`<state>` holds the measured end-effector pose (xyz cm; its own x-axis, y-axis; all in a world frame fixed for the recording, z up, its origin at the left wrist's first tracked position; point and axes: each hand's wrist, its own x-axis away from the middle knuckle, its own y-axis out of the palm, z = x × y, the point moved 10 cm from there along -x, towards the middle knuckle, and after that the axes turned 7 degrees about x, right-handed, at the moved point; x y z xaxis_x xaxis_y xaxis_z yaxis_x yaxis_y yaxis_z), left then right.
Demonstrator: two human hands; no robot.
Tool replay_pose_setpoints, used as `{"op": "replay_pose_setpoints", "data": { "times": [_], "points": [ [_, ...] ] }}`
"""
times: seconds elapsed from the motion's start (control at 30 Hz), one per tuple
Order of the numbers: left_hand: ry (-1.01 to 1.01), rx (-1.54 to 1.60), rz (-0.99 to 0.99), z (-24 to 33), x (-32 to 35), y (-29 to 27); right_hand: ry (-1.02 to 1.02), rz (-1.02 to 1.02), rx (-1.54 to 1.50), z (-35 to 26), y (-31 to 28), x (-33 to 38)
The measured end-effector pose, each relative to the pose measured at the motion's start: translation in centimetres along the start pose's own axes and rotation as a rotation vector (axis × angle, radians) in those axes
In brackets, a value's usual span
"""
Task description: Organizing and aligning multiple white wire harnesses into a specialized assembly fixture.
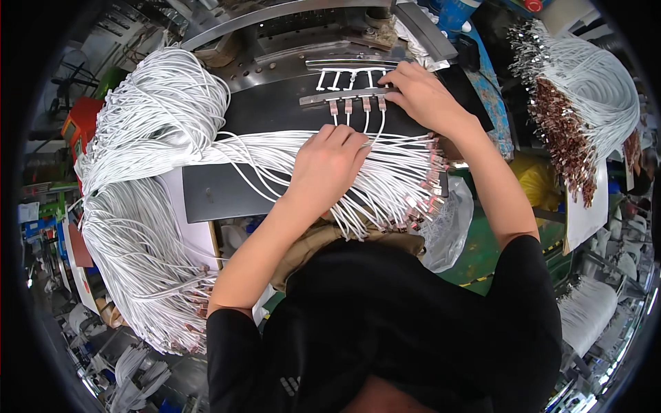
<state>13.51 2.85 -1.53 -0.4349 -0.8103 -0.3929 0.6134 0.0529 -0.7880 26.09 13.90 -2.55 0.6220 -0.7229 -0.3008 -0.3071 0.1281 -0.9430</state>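
Observation:
A slotted metal bar (323,98) lies across the black work surface, with several pink-brown cable connectors (348,107) lined up along its near side. Just beyond it is a white plastic runner with short branches (352,71). My right hand (430,100) is closed around the bar's right end, its fingertips beside the runner; that end is hidden. Nearer to me, my left hand (325,168) curls over the white cables (369,126) leading from the connectors. Its fingertips are partly hidden. Beneath it a thick bundle of white cables (268,148) fans out to the right.
Large hanks of white cable (162,89) are heaped at the left, more (138,255) hanging below. Behind the black surface stands a metal machine bed (282,58). Another cable bundle (585,96) sits far right. A clear plastic bag (451,227) hangs by the surface's near right edge.

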Motion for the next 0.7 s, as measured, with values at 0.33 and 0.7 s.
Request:
{"op": "replay_pose_setpoints", "data": {
  "times": [0.33, 0.7],
  "points": [
    [-0.050, -0.092, 0.018, -1.5, 0.3, -0.9, 0.060, 0.055, -0.373, 1.4, 2.3, -4.3],
    [-0.264, -0.257, -0.023, -12.2, -10.2, -4.8, 0.250, 0.384, -0.275, 10.7, 6.9, -23.0]
  ]
}}
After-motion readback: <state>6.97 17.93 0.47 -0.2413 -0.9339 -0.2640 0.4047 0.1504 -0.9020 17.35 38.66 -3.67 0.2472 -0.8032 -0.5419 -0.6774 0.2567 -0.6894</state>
